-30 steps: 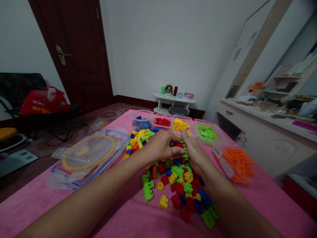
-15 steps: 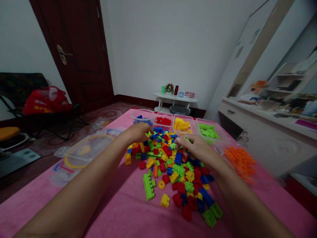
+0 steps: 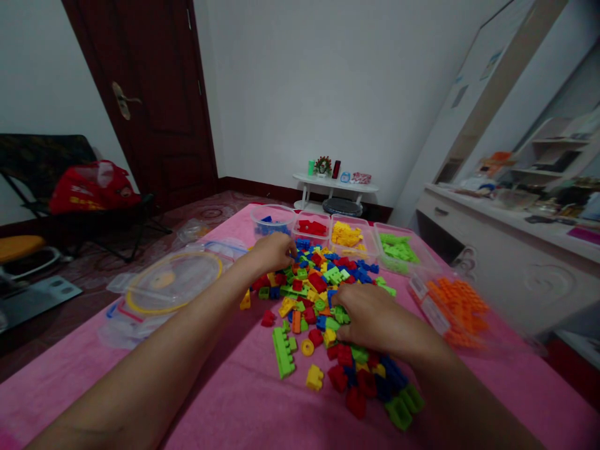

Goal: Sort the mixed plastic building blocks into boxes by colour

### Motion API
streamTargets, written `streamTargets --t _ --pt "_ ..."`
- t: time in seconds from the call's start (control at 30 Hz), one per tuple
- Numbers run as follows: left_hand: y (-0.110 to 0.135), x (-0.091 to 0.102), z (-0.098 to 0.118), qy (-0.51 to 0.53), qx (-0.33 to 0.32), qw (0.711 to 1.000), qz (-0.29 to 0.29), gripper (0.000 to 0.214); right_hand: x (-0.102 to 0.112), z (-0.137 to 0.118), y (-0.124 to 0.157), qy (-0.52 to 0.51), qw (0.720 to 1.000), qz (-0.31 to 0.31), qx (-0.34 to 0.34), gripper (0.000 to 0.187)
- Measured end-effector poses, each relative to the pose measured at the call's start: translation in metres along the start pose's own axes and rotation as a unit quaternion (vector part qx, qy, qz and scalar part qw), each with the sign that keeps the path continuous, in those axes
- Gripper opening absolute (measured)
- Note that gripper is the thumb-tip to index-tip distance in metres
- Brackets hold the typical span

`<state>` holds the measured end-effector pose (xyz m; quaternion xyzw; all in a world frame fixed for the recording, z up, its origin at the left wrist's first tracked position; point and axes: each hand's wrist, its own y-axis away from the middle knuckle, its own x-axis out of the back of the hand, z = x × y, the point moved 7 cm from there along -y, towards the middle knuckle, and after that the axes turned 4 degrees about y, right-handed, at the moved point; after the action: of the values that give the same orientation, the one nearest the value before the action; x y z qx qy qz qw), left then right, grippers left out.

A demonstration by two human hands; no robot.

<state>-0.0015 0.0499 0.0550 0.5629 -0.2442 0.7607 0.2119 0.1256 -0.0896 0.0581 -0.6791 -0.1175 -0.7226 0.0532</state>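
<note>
A heap of mixed toy building blocks (image 3: 319, 284) in red, blue, yellow, green and orange spreads over the pink cloth. At its far left side is my left hand (image 3: 276, 251), fingers curled down and together; whatever they hold is hidden. My right hand (image 3: 365, 312) lies over the right middle of the heap, with thumb and fingers closed around a green block (image 3: 340, 314). Nearer to me lie a long green block (image 3: 284, 352), a yellow block (image 3: 314, 377) and a round yellow piece (image 3: 307, 347).
Behind the heap stand a round tub of blue blocks (image 3: 253, 220) and clear boxes with red blocks (image 3: 312, 227), yellow blocks (image 3: 345, 235) and green blocks (image 3: 398, 247). Orange blocks (image 3: 457, 306) fill a box at right. Clear lids (image 3: 175, 281) lie at left.
My right hand has come nearer to me and down onto the heap, its fingers closing around a green block. My left hand has shifted slightly right in view, staying at the far left side.
</note>
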Motion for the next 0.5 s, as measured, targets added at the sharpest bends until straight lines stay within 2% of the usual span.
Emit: streamTargets --t 0.07,0.13,0.2,0.27,0.3,0.37,0.43,0.47,0.5 --pt "-0.002 -0.001 0.009 0.046 -0.035 0.998 0.012 0.025 0.005 0.006 -0.002 -0.028 0.999 0.035 -0.005 0.019" --pt "-0.001 -0.003 0.021 0.087 -0.079 0.993 0.009 0.025 0.013 0.018 -0.007 -0.1 0.992 0.072 -0.013 0.011" --pt "0.002 -0.005 0.034 0.103 -0.124 0.987 0.003 0.026 0.025 0.033 -0.011 -0.224 0.966 0.132 -0.019 0.007" --pt "0.005 -0.006 0.043 0.087 -0.152 0.985 -0.001 0.028 0.032 0.051 -0.013 -0.372 0.907 0.193 -0.048 0.012" --pt "0.007 -0.007 0.046 0.07 -0.157 0.985 -0.003 0.029 0.031 0.06 -0.014 -0.449 0.864 0.215 -0.07 0.019" --pt "0.009 -0.008 0.048 0.036 -0.148 0.988 -0.001 0.027 0.019 0.071 -0.017 -0.587 0.768 0.229 -0.109 0.035" --pt "0.009 -0.009 0.046 0.021 -0.135 0.991 0.0 0.024 0.004 0.074 -0.022 -0.675 0.694 0.223 -0.118 0.043" --pt "0.009 -0.01 0.045 0.023 -0.129 0.991 -0.002 0.023 -0.003 0.074 -0.025 -0.692 0.677 0.221 -0.116 0.044" --pt "0.008 -0.01 0.044 0.033 -0.12 0.992 -0.002 0.021 -0.008 0.074 -0.028 -0.691 0.679 0.222 -0.113 0.045"
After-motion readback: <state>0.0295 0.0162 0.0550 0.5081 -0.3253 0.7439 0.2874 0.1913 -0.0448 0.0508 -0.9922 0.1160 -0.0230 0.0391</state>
